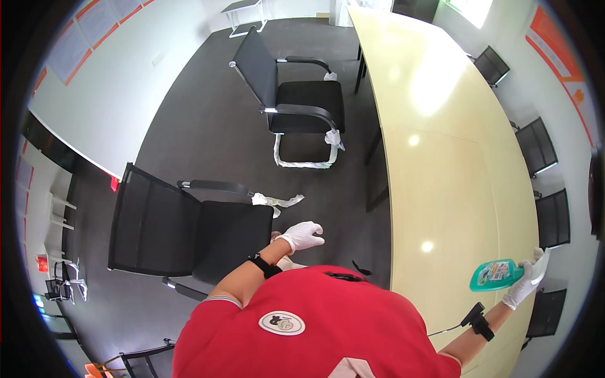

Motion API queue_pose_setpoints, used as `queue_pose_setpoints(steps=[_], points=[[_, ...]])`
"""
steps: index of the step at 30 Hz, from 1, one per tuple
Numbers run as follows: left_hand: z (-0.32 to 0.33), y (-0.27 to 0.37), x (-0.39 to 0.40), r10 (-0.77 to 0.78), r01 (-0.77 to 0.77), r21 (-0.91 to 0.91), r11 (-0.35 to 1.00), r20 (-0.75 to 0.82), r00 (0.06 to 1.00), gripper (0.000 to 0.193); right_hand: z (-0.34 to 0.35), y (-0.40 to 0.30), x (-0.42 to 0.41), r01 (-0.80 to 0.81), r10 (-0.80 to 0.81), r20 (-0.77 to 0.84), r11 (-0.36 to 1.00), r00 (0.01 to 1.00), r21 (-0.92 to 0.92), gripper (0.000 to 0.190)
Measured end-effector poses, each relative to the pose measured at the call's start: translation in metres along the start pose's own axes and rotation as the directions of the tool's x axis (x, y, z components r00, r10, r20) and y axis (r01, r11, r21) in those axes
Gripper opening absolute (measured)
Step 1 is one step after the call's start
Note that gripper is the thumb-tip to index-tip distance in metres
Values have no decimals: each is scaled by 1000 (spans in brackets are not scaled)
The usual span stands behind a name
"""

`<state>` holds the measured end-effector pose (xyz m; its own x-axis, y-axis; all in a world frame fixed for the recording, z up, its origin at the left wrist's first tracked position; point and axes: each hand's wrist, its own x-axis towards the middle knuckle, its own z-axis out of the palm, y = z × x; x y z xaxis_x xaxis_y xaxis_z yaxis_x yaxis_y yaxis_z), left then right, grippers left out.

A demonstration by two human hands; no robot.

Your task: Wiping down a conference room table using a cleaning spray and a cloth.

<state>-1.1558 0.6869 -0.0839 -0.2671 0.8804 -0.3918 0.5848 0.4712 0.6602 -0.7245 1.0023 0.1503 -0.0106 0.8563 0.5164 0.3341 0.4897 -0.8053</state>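
My left hand (303, 236), in a white glove, hovers with bent, parted fingers beside the front edge of a black mesh armchair (236, 236). Nothing shows in its grasp. Far to the right, my right hand (520, 289), gloved too, grips a green spray bottle (494, 275) by its neck, under the white trigger head (542, 269). The bottle is over the pale wooden table (449, 198), and its label bears writing. I cannot tell whether it touches the tabletop. White wrapping (279, 201) hangs loose from the near chair's armrest front.
A second black armchair (309, 101) stands farther off, its base frame wrapped in white. More chairs (538, 146) line the table's far side. A small dark item (361, 268) lies on the floor near the table. A small white-legged table (241, 7) stands at the back.
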Motion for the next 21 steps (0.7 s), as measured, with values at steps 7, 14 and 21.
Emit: queue_pose_setpoints(steps=[7,14,21], points=[[-59,-69,-11,-102,92,-104,990,-95,990,41,114,-17,30,97,-95,-53,994,994,48,66],[-124,-129,23,-50,37,-129,991,-104,993,42,216,-59,39,52,-53,9,996,999,76,66],[-176,-120,89,-47,41,-159,986,-31,998,42,268,-83,52,3,-13,51,984,999,177,61]])
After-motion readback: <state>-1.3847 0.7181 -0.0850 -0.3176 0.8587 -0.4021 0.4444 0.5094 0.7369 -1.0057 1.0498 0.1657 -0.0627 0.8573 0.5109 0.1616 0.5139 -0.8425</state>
